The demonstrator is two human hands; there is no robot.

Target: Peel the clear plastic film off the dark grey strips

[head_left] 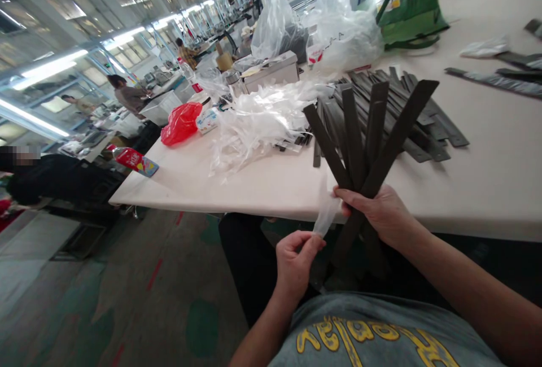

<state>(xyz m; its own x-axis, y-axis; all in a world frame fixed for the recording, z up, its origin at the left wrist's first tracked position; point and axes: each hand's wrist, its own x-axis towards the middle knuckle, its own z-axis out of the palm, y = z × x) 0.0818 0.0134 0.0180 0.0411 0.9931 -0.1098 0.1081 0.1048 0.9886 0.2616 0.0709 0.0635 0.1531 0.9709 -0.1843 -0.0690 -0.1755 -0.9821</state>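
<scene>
My right hand [387, 214] grips a bunch of several flat dark strips [396, 138], fanned out and crossing each other at the fingers. Lower and to the left, my left hand [296, 262] pinches the end of a thin translucent white plastic strip [325, 217]. The plastic's upper end reaches the thumb and fingers of my right hand. On the table behind lies a pile of similar dark strips [438, 118]. Left of that pile is a heap of crumpled white plastic film [262, 124]. The lower ends of the held strips hang dim over my lap.
The pale table [478, 186] has its front edge just beyond my lap. A red-labelled bottle [133, 161] lies near its left corner, with a red plastic bag [182, 123] behind. A green bag [410, 8] and clear plastic bags [339, 28] stand farther back. Other people sit at left.
</scene>
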